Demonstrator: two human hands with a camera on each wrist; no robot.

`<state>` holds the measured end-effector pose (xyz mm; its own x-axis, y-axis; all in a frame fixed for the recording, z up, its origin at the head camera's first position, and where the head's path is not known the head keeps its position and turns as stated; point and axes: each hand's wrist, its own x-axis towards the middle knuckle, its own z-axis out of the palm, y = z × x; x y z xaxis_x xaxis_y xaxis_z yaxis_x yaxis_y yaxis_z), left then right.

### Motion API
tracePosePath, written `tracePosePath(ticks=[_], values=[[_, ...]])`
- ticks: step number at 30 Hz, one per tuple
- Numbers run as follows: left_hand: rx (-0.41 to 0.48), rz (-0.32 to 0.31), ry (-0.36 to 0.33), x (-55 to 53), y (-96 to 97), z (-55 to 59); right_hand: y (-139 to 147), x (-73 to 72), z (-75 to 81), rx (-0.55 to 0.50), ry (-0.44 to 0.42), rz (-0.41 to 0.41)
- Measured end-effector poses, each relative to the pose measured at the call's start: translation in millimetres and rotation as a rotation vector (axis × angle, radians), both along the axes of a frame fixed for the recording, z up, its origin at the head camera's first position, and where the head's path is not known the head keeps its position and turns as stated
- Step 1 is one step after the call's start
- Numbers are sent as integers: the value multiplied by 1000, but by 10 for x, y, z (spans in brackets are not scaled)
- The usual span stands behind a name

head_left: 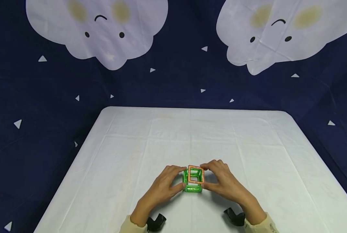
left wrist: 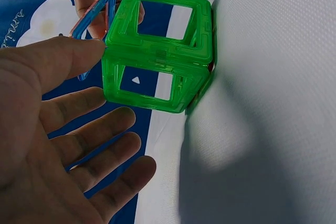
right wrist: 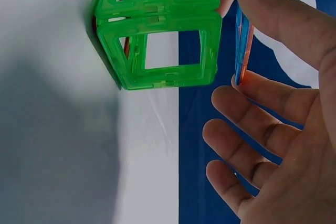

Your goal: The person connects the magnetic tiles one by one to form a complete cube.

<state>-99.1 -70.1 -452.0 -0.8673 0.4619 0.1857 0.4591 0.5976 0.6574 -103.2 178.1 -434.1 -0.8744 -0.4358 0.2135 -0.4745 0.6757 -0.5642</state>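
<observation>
A see-through green cube frame of magnetic tiles [head_left: 193, 189] stands on the white table. My left hand [head_left: 163, 185] holds it at the upper left, thumb at the near side and index finger at the far side; the other fingers [left wrist: 113, 135] extend free. My right hand [head_left: 224, 182] pinches a square magnetic tile [head_left: 196, 182], orange on its upper face and blue beneath [right wrist: 242, 38], between thumb and fingertips. The tile is over the cube's open-looking top. In the right wrist view a narrow gap separates tile and cube [right wrist: 157, 77]. Reddish bits show near the cube's base.
The white table cover [head_left: 173, 139] has fold creases. Behind the table hangs a dark blue cloth [head_left: 173, 90] with white clouds and small triangles. A black curved piece sits at each wrist, left [head_left: 156, 223] and right [head_left: 234, 216].
</observation>
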Motion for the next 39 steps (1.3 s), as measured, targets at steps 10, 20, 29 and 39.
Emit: tracePosePath(ticks=[10,20,29,39], values=[[-1,3,-18,23,-7,18,-26,5,-12,7,38,18],[3,6,-26,38,-5,25,-47,18,-28,4,14,15],[-2,1,-5,29,-6,18,-56,13,-41,27,42,16],[-2,-4,-5,24,-6,23,-64,15,-34,43,41,15]])
